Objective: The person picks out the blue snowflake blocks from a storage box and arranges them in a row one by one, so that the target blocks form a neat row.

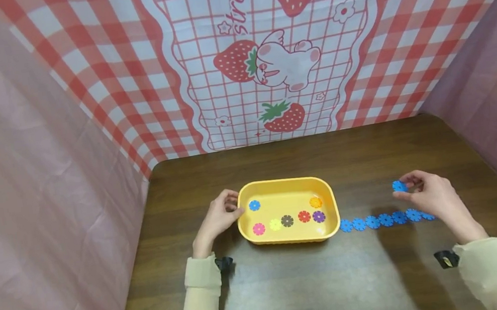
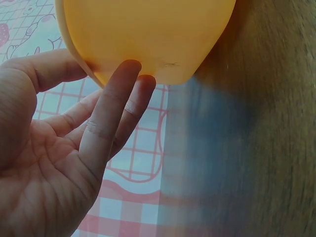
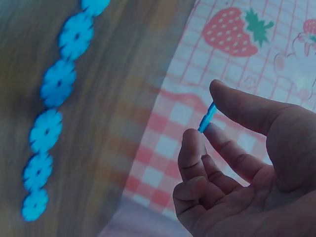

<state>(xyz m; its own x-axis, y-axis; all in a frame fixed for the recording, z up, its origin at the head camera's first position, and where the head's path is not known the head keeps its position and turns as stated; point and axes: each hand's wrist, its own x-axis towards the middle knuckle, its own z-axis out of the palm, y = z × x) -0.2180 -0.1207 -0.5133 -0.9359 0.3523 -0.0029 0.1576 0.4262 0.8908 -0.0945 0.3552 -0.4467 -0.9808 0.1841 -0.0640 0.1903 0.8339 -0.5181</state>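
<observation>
A yellow plastic basin [image 1: 284, 186] stands on the table. My left hand [image 1: 219, 216] grips its left end, thumb over the rim and fingertips against the outer wall; the left wrist view shows this hand [image 2: 74, 133] and the basin's outside [image 2: 148, 39] close up. Above the table on the right, my right hand [image 1: 432, 194] pinches a blue snowflake disc [image 1: 399, 186] between thumb and fingers, seen edge-on as a thin blue disc [image 3: 208, 117] in the right wrist view. Below that hand lies a row of blue snowflake discs [image 1: 385, 220], running right from the basin.
Inside the basin lie several single discs: blue [image 1: 254, 205], pink [image 1: 259, 229], yellow [image 1: 275, 224], brown [image 1: 287, 220], red [image 1: 304, 216], purple [image 1: 318, 216] and orange [image 1: 315, 202]. A strawberry-print cloth [image 1: 280, 71] hangs behind the wooden table [image 1: 290, 292], with pink curtains [image 1: 43, 196] at the sides.
</observation>
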